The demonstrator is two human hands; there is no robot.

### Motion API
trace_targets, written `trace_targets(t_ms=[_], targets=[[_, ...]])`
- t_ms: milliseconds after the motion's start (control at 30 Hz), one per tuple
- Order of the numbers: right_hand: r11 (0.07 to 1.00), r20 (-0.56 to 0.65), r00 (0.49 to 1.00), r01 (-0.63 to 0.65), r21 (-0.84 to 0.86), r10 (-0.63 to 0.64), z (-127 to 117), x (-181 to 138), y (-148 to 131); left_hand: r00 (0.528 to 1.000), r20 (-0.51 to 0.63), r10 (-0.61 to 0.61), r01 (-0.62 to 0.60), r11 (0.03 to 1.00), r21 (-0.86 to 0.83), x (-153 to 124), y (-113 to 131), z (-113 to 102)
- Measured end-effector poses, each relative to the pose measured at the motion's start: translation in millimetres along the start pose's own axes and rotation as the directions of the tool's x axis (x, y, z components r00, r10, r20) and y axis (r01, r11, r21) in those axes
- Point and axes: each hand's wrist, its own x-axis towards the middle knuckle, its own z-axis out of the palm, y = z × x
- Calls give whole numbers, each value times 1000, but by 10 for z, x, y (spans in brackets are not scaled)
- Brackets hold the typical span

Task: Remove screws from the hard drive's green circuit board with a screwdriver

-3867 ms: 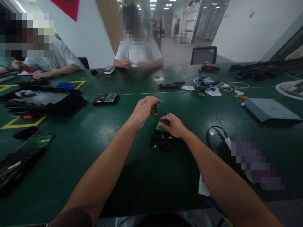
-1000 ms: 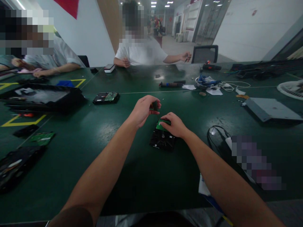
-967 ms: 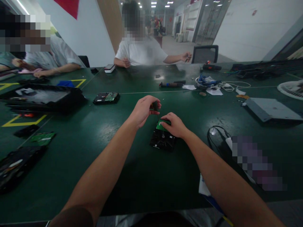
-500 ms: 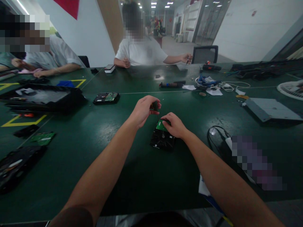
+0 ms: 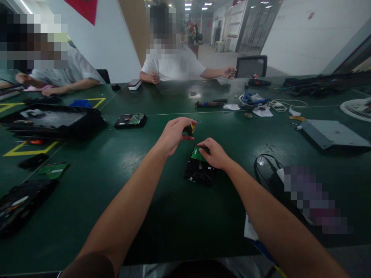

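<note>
A black hard drive (image 5: 199,172) with a green circuit board (image 5: 198,153) on its far half lies on the dark green table. My left hand (image 5: 177,135) is closed round the black and yellow handle of a screwdriver (image 5: 190,130). The thin shaft points down to the drive's far left corner; whether its tip sits in a screw is too small to tell. My right hand (image 5: 215,154) grips the drive's far right side, fingers bent over the circuit board and covering part of it.
Another hard drive (image 5: 130,120) lies further back on the left, near a black tray (image 5: 87,119). A loose green board (image 5: 53,169) is at far left. On the right are a grey metal box (image 5: 333,133) and a black cable (image 5: 256,172). A co-worker (image 5: 174,63) sits opposite.
The screwdriver handle has turned in my left hand, so its yellow part now shows. My right hand and the hard drive stay in place.
</note>
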Motion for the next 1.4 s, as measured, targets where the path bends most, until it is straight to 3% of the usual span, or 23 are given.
trace_targets(t_ms=[433,1400], targets=[[1000,22,1000,-21,-10,22,-6,3,-4,998,53,18,-17,999,-31,-11,-4,22],[994,209,978,-15,109,-8,-201,23,76,998,53,22,-21,1000,-17,-18,8,15]])
